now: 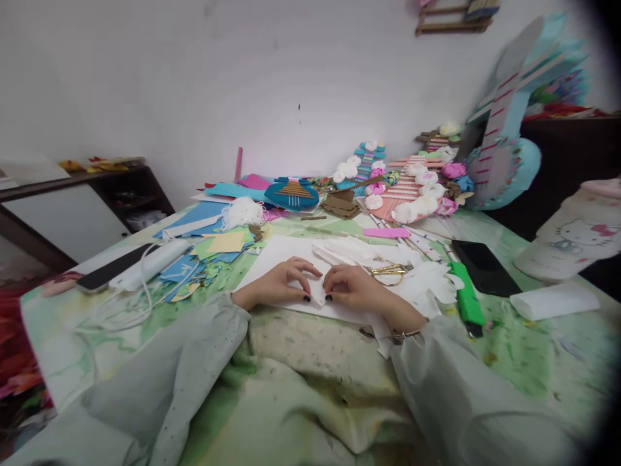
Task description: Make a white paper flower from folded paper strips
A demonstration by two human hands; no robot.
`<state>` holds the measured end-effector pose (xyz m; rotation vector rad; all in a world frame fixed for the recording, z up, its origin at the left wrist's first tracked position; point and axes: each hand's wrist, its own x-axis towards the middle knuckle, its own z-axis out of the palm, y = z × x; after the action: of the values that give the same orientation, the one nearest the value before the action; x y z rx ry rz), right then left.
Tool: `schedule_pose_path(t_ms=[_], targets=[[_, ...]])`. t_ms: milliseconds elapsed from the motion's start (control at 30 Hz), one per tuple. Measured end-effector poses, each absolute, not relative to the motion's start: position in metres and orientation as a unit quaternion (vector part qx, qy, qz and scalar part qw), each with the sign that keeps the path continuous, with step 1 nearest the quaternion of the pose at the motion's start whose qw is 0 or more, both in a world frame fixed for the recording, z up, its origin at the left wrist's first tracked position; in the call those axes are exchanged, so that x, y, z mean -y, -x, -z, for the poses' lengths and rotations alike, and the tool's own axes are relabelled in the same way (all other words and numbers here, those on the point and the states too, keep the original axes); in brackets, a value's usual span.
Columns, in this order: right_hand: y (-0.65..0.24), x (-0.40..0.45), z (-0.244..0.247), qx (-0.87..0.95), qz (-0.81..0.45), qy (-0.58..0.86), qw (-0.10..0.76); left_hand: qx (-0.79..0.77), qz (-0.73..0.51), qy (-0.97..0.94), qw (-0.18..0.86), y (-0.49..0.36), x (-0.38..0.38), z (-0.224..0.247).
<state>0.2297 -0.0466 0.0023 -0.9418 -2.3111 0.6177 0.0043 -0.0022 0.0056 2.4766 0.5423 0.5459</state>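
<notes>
A small, crumpled piece of thin white paper (317, 296) lies between the two hands, just above a flat white paper sheet (272, 255) on the table. The left hand (279, 283) is curled, its thumb and fingers pinching the piece's left edge; the right hand (354, 289) is bent inward, pinching the opposite edge, so that the fingertips of both nearly meet. How firmly either one grips, I cannot tell. Just beyond the right hand, a pair of gold-coloured metal scissors (388, 272) lies among loose white paper strips and scalloped white paper cut-outs (434, 285), crowding that side of the sheet. Farther right are a bright green plastic tool with a dark end (466, 301), a black smartphone (485, 266) and a rolled piece of white paper (555, 301). A flat bright pink strip (387, 232) lies beyond the sheet. To the left, a heap of blue, green and yellow paper scraps (223, 243) sits near a fluffy ball of white yarn (242, 212), with a white cable (145, 278) looping over the green-and-white patterned tablecloth (194, 349). At the back lies a dark blue guitar-shaped craft piece (292, 194). A large white tumbler with a cartoon cat print (575, 233) stands at the far right, its inside hidden. In the brown-and-white cabinet (63, 210) on the left, an open compartment holds things too dark to make out.
</notes>
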Motion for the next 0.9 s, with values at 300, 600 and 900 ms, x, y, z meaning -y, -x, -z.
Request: schedule_pose_path(t_ms=[300, 600, 900], targets=[[-0.224, 0.046, -0.005, 0.852, -0.256, 0.368, 0.271, -0.184, -0.189, -0.925, 0.275, 0.0, -0.006, -0.003], [-0.224, 0.054, -0.005, 0.866, -0.225, 0.353, 0.272, -0.183, -0.179, -0.93, 0.262, -0.003, 0.001, -0.007], [-0.218, 0.055, -0.006, 0.88, -0.176, 0.376, 0.228, -0.193, -0.175, -0.937, 0.231, -0.006, 0.006, -0.009]])
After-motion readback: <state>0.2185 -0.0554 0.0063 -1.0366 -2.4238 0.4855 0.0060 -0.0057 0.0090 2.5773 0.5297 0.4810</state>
